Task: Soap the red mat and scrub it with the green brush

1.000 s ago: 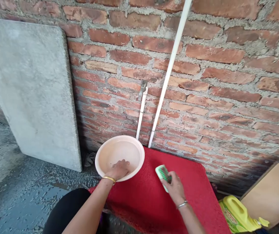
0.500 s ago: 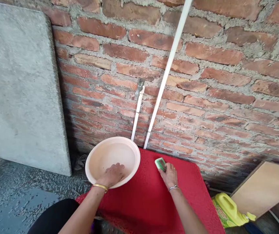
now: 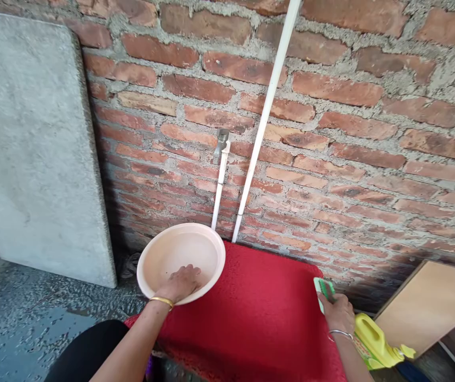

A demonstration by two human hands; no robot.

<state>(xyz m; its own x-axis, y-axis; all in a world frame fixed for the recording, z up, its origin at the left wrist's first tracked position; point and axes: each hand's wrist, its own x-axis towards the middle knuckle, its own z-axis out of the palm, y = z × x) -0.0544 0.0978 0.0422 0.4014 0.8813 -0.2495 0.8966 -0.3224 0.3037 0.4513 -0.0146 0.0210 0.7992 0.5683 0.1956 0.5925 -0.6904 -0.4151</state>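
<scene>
My left hand point(image 3: 181, 282) reaches into a pale pink basin point(image 3: 143, 276), its fingers loosely spread and holding nothing. The basin stands at the left end of a red cloth-like surface point(image 3: 251, 313); what it contains is hard to make out. At the right edge of that surface, my right hand point(image 3: 339, 313) grips a green and white scrub brush point(image 3: 323, 291). My fingers cover part of the brush, and its bristles are not plainly visible.
A grey slab point(image 3: 40, 148) leans on the brick wall point(image 3: 331, 175). Behind the basin are a tap point(image 3: 221, 142) and a white pipe point(image 3: 265, 119). A yellow jug point(image 3: 378, 342) and a tan board point(image 3: 430, 307) stand at right. The floor point(image 3: 40, 339) at left is wet.
My right hand has moved right with the scrub brush, from the middle of the red surface to its right edge. My left hand stays in the basin. The view has shifted slightly.
</scene>
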